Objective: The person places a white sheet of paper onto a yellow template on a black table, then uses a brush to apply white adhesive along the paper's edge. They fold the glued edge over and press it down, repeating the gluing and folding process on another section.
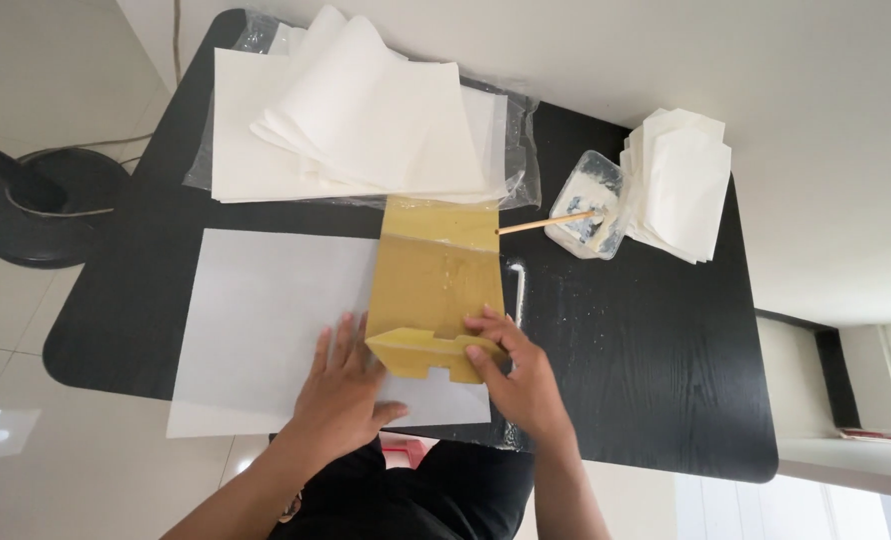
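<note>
Bright, even daylight, probably from the lower right where the floor (846, 500) washes out. Soft glare sheens the black table (666, 380); shadows stay faint. Wide-angle bending curves the edges; focus is sharp.

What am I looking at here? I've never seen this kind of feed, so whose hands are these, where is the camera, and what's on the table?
There is no machine: the one picture comes from a camera worn on a person's head, looking down at that person's two bare hands. The left hand lies flat on a large white sheet spread on the black table. The right hand grips the near end of a yellow template, a folded board shape standing on that sheet. At the far side lies a stack of white paper on clear plastic. To the right are a small clear tub with white paste, a thin stick resting in it, and a pile of folded white pieces.
</note>
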